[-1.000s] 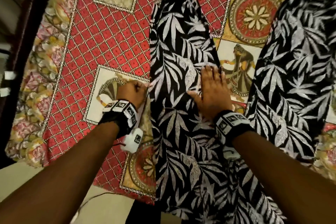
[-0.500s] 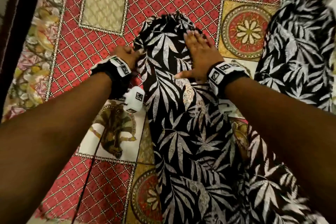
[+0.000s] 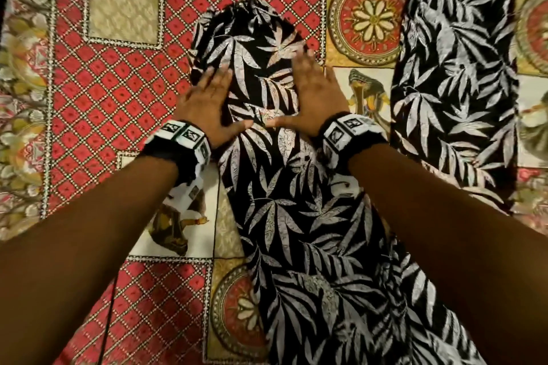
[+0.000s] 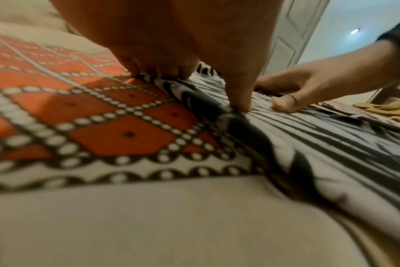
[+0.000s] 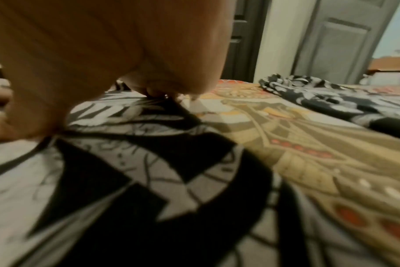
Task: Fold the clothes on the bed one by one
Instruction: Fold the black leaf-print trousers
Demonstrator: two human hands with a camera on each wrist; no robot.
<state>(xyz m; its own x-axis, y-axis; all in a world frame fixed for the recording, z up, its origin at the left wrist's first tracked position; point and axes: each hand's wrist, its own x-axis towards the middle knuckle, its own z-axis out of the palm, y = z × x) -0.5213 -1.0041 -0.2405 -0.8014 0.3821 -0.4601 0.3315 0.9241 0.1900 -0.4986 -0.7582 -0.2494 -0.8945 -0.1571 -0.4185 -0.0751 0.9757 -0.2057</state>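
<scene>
A black garment with a white leaf print (image 3: 284, 216) lies lengthwise on the patterned bedspread (image 3: 112, 92), its far end gathered and rounded. My left hand (image 3: 207, 107) lies flat on its left edge, fingers straight and pressing down (image 4: 237, 90). My right hand (image 3: 314, 98) lies flat on its right edge, fingers together, thumb pointing inward (image 5: 167, 86). The two thumbs nearly meet over the cloth. A second strip of the same print (image 3: 453, 74) stretches along the right side of the bed.
The bedspread has red diamond fields, gold medallions (image 3: 367, 15) and figure panels. Its floral border (image 3: 20, 98) runs down the left edge. Grey doors (image 5: 340, 38) stand beyond the bed in the right wrist view.
Both hands slid away from me along the garment toward its far end. The left hand, curled at the cloth's edge before, now lies flat on it.
</scene>
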